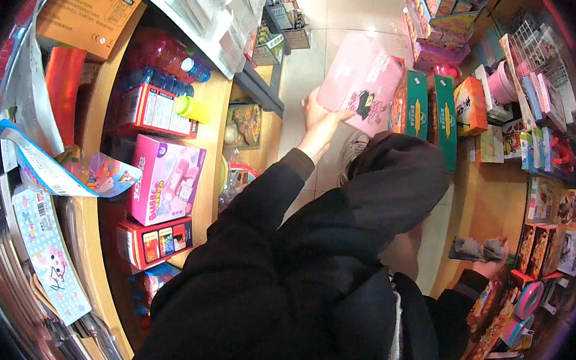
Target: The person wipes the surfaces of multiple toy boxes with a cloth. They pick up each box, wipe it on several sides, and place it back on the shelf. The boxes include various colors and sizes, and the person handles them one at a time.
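Note:
My left hand (pixel 319 117) reaches forward and grips a pink cardboard box (pixel 356 80) with a dark cartoon figure and writing on its face. The box is held up over the tiled floor, close to two green boxes (pixel 416 106) on the right. Low on the right side, my right hand (pixel 489 267) holds a crumpled grey cloth (pixel 476 249) over a wooden shelf board (pixel 482 200). Part of that hand is hidden behind the cloth. Both arms wear dark sleeves, and my bent knee (pixel 404 176) lies between them.
Wooden shelving (pixel 213 130) on the left carries a purple toy box (pixel 166 179), a yellow-green bottle (pixel 192 109) and other boxes. A blue checked package (pixel 53 257) juts out nearer me. On the right, an orange box (pixel 470 106) and a pink bucket (pixel 503 84) stand among packed goods.

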Available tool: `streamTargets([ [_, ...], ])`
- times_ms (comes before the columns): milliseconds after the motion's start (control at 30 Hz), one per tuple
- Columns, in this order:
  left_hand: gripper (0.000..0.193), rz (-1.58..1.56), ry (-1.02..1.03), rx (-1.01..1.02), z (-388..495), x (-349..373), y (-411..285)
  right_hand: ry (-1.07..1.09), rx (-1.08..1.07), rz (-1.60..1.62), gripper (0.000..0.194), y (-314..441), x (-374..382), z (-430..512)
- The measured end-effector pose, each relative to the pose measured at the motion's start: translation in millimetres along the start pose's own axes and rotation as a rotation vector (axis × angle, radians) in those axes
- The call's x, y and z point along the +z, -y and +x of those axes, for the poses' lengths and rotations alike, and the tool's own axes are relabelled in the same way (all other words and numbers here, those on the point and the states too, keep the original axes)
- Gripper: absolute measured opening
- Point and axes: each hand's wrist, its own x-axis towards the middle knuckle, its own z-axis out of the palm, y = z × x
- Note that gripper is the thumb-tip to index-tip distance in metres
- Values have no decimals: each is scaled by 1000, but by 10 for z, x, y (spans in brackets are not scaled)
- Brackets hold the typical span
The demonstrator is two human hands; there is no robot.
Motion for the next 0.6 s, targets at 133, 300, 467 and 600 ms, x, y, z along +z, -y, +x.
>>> streamTargets([
  [133,64,233,-52,-89,-336,-82,714,89,37,-25,21,-57,-163,75],
  [300,59,365,-195,-210,-602,-212,1138,72,78,-73,22,-191,-319,155],
  [467,71,338,-176,-232,-599,-390,1348,41,136,-92,22,-324,-324,169],
  [600,69,247,-115,-170,-481,-436,1574,38,126,-160,25,-369,-208,72],
])
